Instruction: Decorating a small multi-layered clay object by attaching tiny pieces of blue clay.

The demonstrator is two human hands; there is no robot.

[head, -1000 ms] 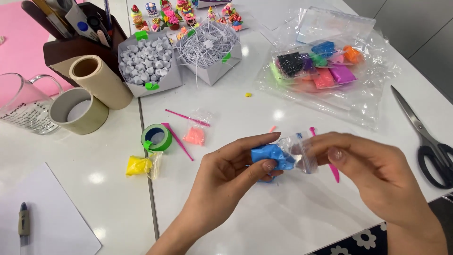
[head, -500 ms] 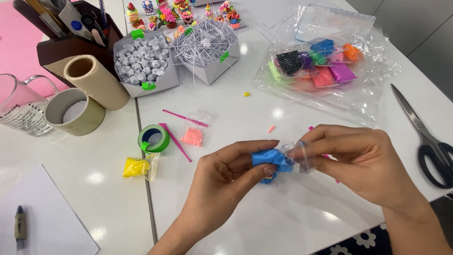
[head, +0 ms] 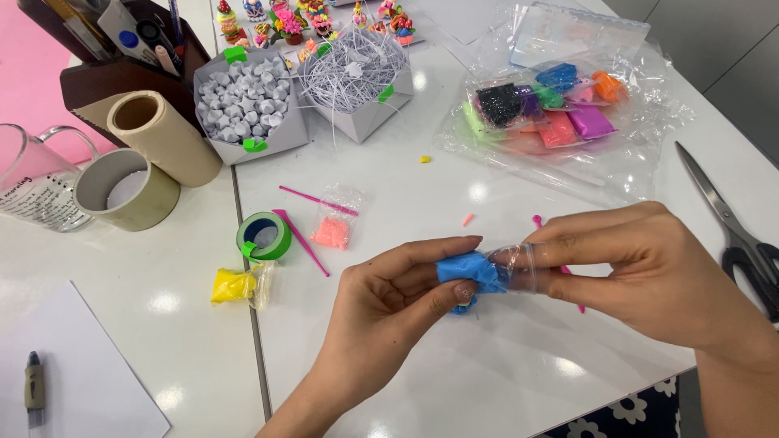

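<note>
Blue clay lump (head: 466, 272) sits half out of a small clear plastic bag (head: 515, 266), held above the white table (head: 422, 203) near its front edge, between both hands. Long axis of clay plus bag runs left to right, roughly level, and the two hands face each other along that line.

Left hand (head: 389, 304): thumb and forefinger closed on the exposed blue end, remaining fingers curled under it. Right hand (head: 649, 272): fingertips pinched shut on the bag end, thumb below, fingers on top. Hands nearly touching; the clay bridges the gap. Left hand is the one in contact with clay itself; right touches only plastic.

Nearby, not touched: pink stick (head: 560, 264) lying partly under the right hand's fingers; pink clay in its own bag (head: 331, 231), green tape roll (head: 264, 237) and yellow clay (head: 233, 285) to the left; large bag of assorted clay colours (head: 560, 105) farther back; scissors (head: 734, 235) at the right edge.
</note>
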